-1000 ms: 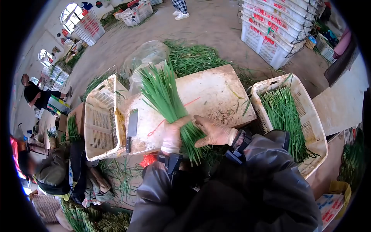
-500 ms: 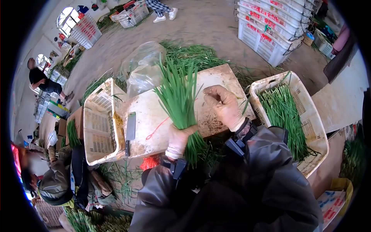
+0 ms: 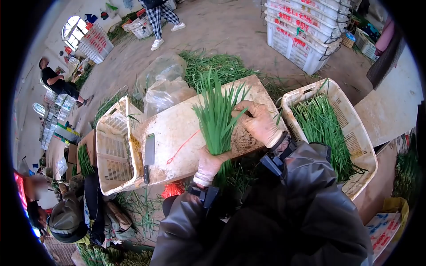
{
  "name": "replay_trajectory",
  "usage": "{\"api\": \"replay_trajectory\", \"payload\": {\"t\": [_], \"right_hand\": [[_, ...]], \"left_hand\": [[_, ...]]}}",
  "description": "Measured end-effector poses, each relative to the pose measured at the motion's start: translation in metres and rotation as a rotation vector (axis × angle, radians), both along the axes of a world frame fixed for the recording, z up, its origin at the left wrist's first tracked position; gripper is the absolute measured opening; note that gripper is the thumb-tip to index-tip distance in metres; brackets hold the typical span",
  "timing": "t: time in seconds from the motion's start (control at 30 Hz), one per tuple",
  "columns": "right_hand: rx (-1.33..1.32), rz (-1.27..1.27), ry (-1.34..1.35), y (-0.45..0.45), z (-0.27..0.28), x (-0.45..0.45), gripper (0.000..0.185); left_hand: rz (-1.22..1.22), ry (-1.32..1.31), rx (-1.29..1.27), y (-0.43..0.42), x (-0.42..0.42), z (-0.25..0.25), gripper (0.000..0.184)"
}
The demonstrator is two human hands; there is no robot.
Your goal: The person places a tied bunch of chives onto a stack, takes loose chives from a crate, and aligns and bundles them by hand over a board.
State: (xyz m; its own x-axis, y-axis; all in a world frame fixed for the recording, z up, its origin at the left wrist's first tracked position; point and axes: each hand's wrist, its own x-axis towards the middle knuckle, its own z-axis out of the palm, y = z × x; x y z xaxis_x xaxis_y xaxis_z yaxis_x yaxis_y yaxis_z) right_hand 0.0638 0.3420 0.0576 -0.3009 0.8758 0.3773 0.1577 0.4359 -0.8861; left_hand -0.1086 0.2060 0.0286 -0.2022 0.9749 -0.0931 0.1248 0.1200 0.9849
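the stack of white crates (image 3: pixel 295 40) stands well apart from the board (image 3: pixel 177 119), beyond its far right side. the loose greens pile (image 3: pixel 213 66) lies on the floor behind the board; this portion is ungathered.

the right crate (image 3: pixel 350 128) sits just beside the board's right end. it contains long green stalks (image 3: pixel 321 128), laid roughly parallel; this portion is already in place. whether these stalks are bound cannot be determined. the left crate (image 3: pixel 113 148) sits at the board's left end. the clear plastic bag (image 3: pixel 168 86) is at the board's far left edge.

the green bunch (image 3: pixel 215 119) is above the board's near edge, tips directed toward the far side. gathering of this unit appears complete; no tie is visible around it.

the left hand (image 3: pixel 211 164), gloved, is closed around the lower part of the bunch. the right hand (image 3: pixel 259 124), gloved, is at the bunch's right side, above the board, fingers drawn narrow; whether they grip a leaf cannot be told.

the knife (image 3: pixel 150 148) lies on the board's left part, unheld. the red tie (image 3: pixel 183 146) lies on the board between knife and bunch, around nothing.
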Motion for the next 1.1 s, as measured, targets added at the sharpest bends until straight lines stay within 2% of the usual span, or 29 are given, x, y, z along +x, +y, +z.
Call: {"api": "replay_trajectory", "payload": {"t": [0.03,0.13,0.27,0.4,0.43,0.53,0.57,0.67,0.7,0.8,0.93,1.0,1.07,1.1], "right_hand": [[-0.022,0.109,-0.006,-0.005,0.025,0.012,0.013],[0.493,0.115,-0.312,-0.003,0.049,0.035,0.013],[0.544,0.174,-0.641,0.008,0.04,0.064,0.011],[0.427,-0.105,-0.81,0.024,0.028,0.084,0.042],[0.37,-0.066,-0.668,0.022,0.033,0.086,0.06],[-0.078,0.025,-0.036,0.025,0.035,0.076,0.061],[-0.108,0.037,0.198,0.022,0.034,0.068,0.052],[-0.041,0.221,-0.07,0.021,0.037,0.07,0.036],[-0.047,0.191,-0.105,0.02,0.038,0.07,0.025],[-0.063,0.007,-0.08,0.016,0.035,0.067,0.021],[-0.029,-0.109,0.31,0.022,0.039,0.066,0.016],[-0.042,-0.137,0.299,0.02,0.053,0.075,0.016],[0.029,-0.031,0.211,0.001,0.066,0.076,0.014],[0.098,0.035,0.067,-0.011,0.075,0.074,0.014]], "left_hand": [[0.001,0.016,-0.02,-0.001,0.0,0.003,0.033],[-0.02,-0.016,0.004,-0.004,-0.001,0.01,0.033],[-0.062,0.0,-0.003,-0.007,-0.008,0.014,0.034],[-0.111,0.059,-0.015,-0.012,-0.011,0.012,0.035],[-0.127,0.065,-0.024,-0.013,-0.009,0.012,0.035],[-0.18,0.111,-0.084,-0.012,-0.006,0.009,0.038],[-0.187,0.111,-0.079,-0.012,-0.004,0.007,0.039],[-0.21,0.121,-0.071,-0.012,0.001,0.0,0.039],[-0.218,0.131,-0.073,-0.011,0.002,-0.003,0.04],[-0.213,0.143,-0.068,-0.008,0.001,-0.005,0.039],[-0.215,0.148,-0.081,-0.007,0.003,0.012,0.038],[-0.188,0.148,-0.087,-0.009,0.003,0.009,0.038],[-0.184,0.135,-0.076,-0.006,0.003,0.004,0.038],[-0.19,0.121,-0.063,-0.005,0.004,0.0,0.038]]}}
